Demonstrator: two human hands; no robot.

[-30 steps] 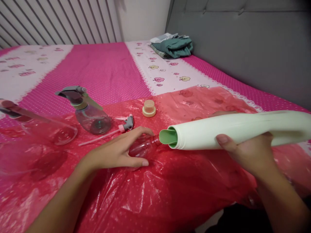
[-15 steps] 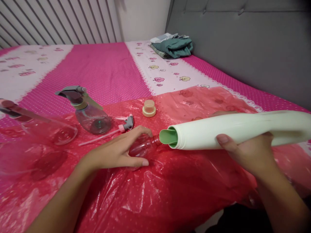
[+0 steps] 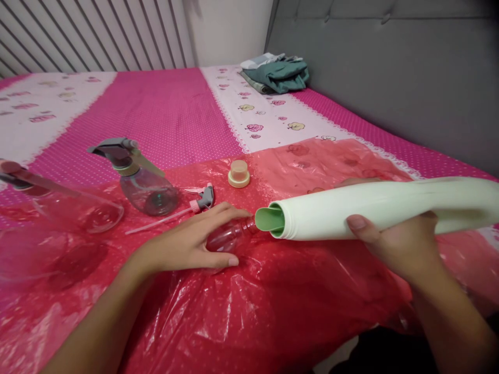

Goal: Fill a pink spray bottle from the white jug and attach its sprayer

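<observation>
Head view: the left hand (image 3: pixel 191 241) is curled round a clear bottle (image 3: pixel 226 240) on the red plastic sheet (image 3: pixel 234 317), back from its near edge; the right hand (image 3: pixel 405 249) grips a plain-sided pale green bottle (image 3: pixel 331 210), spout (image 3: pixel 267 219) just by the clear bottle's neck (image 3: pixel 248 225)

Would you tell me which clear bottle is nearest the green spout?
The clear bottle in the left hand, its neck near the green spout; the grey-topped bottle and far-left bottle are farther.

Smooth, matt plastic on that jug (image 3: pixel 331 212), glossy plastic bottle (image 3: pixel 224 239), shiny crinkled plastic sheet (image 3: pixel 234 317), soft cloth (image 3: pixel 283 78) near the bed's (image 3: pixel 163 109) far edge!
</observation>
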